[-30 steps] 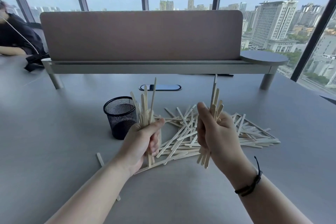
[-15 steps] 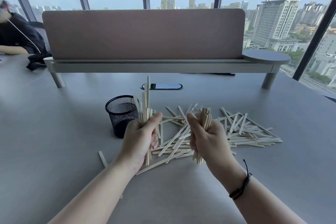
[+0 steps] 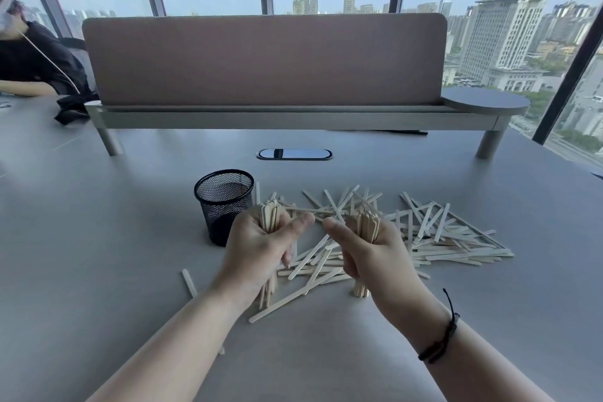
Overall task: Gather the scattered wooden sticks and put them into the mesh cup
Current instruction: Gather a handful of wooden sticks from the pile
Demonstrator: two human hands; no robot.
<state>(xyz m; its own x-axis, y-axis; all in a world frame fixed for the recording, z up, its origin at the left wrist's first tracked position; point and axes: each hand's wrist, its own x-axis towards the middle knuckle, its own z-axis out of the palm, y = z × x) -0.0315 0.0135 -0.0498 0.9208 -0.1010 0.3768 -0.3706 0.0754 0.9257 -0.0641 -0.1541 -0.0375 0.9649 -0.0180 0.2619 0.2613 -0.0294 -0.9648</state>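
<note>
A black mesh cup (image 3: pixel 224 202) stands upright on the grey table, just left of my hands. My left hand (image 3: pixel 257 248) is shut on an upright bundle of wooden sticks (image 3: pixel 269 216), whose lower ends rest on the table beside the cup. My right hand (image 3: pixel 368 254) grips a second upright bundle (image 3: pixel 368 224), also standing on its ends. Many loose sticks (image 3: pixel 450 235) lie scattered in a heap behind and to the right of my hands. One stray stick (image 3: pixel 189 282) lies alone at the front left.
A long desk divider with a shelf (image 3: pixel 264 117) crosses the back of the table (image 3: pixel 98 238). An oval cable port (image 3: pixel 294 154) sits in front of it. A person in black (image 3: pixel 29 65) sits at the far left.
Both bundles have dropped lower in my hands; their tops, which stuck out unevenly, are now level and short above my fists. My hands have come closer together.
</note>
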